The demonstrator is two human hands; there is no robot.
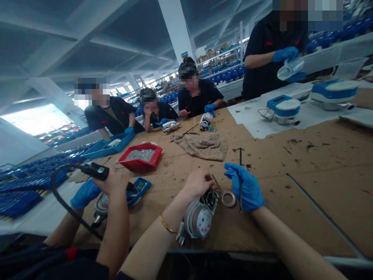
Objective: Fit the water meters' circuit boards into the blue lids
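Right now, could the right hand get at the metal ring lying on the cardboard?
Probably yes: the blue-gloved right hand sits just beside the metal ring, with only bare cardboard between, though its fingers hold a thin tool.

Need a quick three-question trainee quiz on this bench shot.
1. What is the left hand gripping?
2. True or false: the crumpled cloth lies inside the red tray.
3. What lies directly beneath the right hand?
A. An opened meter
B. The red tray
C. The crumpled cloth

Key: 1. A corded soldering iron. 2. False. 3. A.
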